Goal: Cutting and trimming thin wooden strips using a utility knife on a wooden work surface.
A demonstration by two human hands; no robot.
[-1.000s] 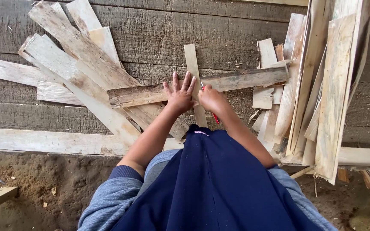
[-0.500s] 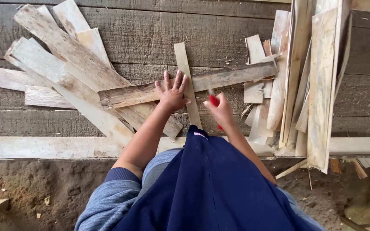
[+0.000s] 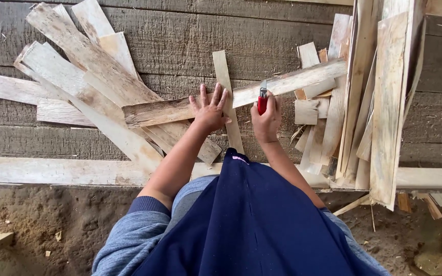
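Note:
A long rough wooden slat lies crosswise over a pile of slats on a dark plank surface. My left hand presses flat on it with fingers spread, also over a narrow upright slat. My right hand is closed around a red-handled utility knife, its blade tip touching the crosswise slat's edge just right of my left hand. A dark blue apron and grey sleeves fill the lower middle.
Several pale slats fan out at the upper left. A stack of longer boards leans at the right, with short offcuts beside it. A pale beam edges the planks; dirt ground with wood chips lies below.
My right hand has lifted from beside my left hand to the slat's edge, and the red knife now shows upright in it. My left hand stays pressed on the slat.

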